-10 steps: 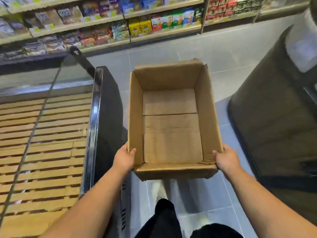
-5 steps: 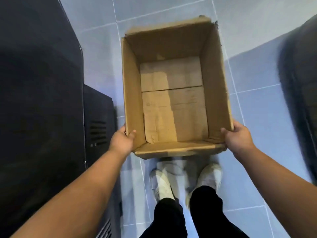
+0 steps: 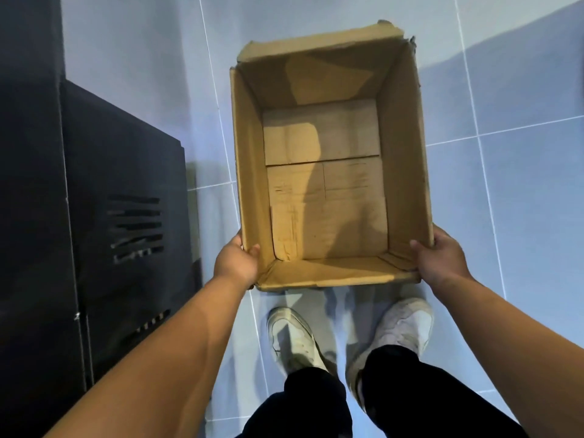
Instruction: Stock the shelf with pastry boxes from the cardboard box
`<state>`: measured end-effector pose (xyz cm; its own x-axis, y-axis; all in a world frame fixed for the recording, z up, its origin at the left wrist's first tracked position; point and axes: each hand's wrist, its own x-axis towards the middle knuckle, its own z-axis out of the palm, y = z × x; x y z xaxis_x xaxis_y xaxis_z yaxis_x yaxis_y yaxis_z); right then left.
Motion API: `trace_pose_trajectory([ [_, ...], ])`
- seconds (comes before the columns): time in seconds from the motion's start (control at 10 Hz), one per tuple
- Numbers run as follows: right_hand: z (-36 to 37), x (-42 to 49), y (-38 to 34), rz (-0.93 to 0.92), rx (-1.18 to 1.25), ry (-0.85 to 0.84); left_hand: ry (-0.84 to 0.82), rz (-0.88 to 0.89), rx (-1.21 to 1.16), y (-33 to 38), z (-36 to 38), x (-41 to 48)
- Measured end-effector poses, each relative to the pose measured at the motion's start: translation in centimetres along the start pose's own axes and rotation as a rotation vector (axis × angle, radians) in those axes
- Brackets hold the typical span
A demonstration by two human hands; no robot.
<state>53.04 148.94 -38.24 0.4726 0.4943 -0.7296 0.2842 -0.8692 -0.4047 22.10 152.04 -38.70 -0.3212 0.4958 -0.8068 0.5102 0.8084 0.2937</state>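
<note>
— What does the cardboard box (image 3: pixel 328 172) hold?

— Nothing shows inside it: only its bare floor of two flaps, meeting in a seam across the middle, with creases and scuffs on the near flap. The top is open, and the far rim is torn at its right corner.

— And who carries it?

— A person, at the near end. The left hand (image 3: pixel 235 263) grasps the near left corner, thumb hooked over the rim onto the inner wall. The right hand (image 3: pixel 442 260) grasps the near right corner the same way, thumb inside. Both forearms are bare.

— What lies below?

— A floor (image 3: pixel 521 191) of pale blue-grey tiles with thin light grout lines. Two white shoes (image 3: pixel 297 339) stand on it just under the box's near edge, below dark trouser legs (image 3: pixel 319 406). To the left stands a black cabinet (image 3: pixel 126 216) with vent slots cut in its side.
</note>
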Motion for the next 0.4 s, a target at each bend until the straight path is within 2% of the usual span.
trace_pose_trajectory([
  [0.1,0.2,0.5,0.2,0.027,-0.082,-0.053,-0.026,0.014,0.133,0.0,0.2,0.3],
  [0.2,-0.4,0.5,-0.6,0.039,-0.126,-0.095,-0.046,0.016,0.167,0.5,-0.5,0.0],
  [0.3,-2.2,-0.8,-2.5,0.062,-0.264,-0.085,-0.029,0.027,0.135,1.8,-2.7,-2.0],
  [0.4,-3.9,-3.0,-4.0,0.057,-0.255,-0.049,0.000,0.060,0.068,3.2,-4.5,-4.5],
])
